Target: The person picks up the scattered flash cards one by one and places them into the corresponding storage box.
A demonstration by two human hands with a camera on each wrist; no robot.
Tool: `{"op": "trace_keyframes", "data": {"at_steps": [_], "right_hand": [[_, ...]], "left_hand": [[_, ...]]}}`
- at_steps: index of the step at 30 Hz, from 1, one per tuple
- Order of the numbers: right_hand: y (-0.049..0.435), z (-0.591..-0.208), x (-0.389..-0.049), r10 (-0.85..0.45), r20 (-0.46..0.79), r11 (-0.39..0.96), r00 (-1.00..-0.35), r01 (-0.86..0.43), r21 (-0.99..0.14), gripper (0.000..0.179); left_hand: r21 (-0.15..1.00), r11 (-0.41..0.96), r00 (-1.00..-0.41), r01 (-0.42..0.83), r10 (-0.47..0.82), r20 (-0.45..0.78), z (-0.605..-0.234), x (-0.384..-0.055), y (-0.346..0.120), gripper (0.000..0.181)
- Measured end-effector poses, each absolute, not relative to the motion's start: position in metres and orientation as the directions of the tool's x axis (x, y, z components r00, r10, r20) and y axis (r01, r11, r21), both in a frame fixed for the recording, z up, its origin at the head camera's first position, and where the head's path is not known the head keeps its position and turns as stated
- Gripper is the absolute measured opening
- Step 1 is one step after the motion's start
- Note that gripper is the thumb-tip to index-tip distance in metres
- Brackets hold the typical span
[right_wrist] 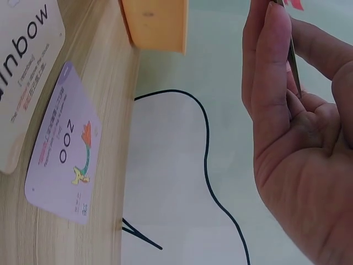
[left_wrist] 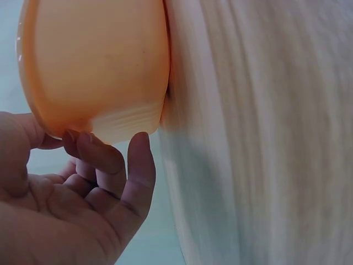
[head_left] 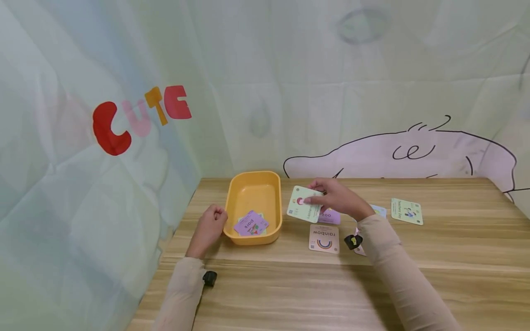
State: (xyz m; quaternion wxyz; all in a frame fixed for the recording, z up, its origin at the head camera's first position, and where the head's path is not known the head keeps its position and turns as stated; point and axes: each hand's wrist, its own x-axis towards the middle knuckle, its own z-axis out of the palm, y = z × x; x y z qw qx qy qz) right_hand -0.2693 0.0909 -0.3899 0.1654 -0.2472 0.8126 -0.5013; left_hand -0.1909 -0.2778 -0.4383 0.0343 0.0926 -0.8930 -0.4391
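My left hand grips the left rim of a yellow plastic bin. In the left wrist view its thumb and curled fingers meet at the wall of the bin. Inside the bin lies a purple "park" flash card over other cards. Just right of the bin, my right hand holds a pale green flash card above the table, pinched between thumb and fingers. Below that hand are a purple "zoo" card, partly covered in the head view, and a "rainbow" card.
A green "Teachers' Day" card lies farther right on the wooden table. A bluish card and another card are partly hidden by the right forearm. Printed curtains hang along the table's back and left edges.
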Motion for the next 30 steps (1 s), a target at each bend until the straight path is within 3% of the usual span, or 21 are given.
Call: {"op": "trace_keyframes", "data": {"at_steps": [30], "right_hand": [[0.039,-0.393,-0.269,-0.578,0.006,0.298,-0.816,-0.217,-0.930,0.024]], "left_hand": [[0.794,0.592,-0.981,-0.136,-0.193,-0.023,-0.438,-0.190,-0.279,0.020]]}}
